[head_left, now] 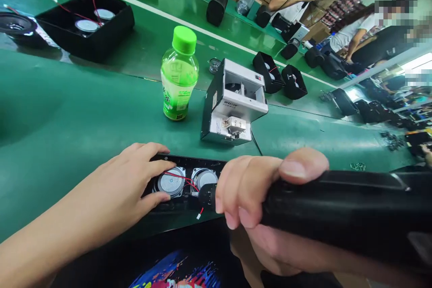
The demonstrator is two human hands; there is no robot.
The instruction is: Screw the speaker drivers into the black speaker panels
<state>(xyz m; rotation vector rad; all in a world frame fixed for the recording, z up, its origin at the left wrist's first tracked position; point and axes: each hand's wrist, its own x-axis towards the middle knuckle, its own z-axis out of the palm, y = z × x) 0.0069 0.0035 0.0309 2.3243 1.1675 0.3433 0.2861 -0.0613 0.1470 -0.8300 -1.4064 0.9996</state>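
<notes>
A black panel (189, 160) lies on the green table in front of me, carrying two round speakers with silver-grey backs. My left hand (135, 180) grips the left speaker (170, 183), fingers along its far side and thumb at its near edge. In my right hand (256, 193) is a black electric screwdriver (337, 202), held lengthwise with its dark nose pointing left. That nose is over the near side of the right speaker (204, 177); its tip meets the panel between the two speakers. Red wires (189, 181) cross the speakers, and a white connector (199, 216) hangs at the near edge.
Beyond the panel stand a green-capped drink bottle (180, 76) and a screw feeder (236, 103). Open black speaker boxes (91, 47) sit on the long green bench (148, 31). Loose screws (357, 166) lie at right. Other people (351, 36) work farther along, near cardboard boxes.
</notes>
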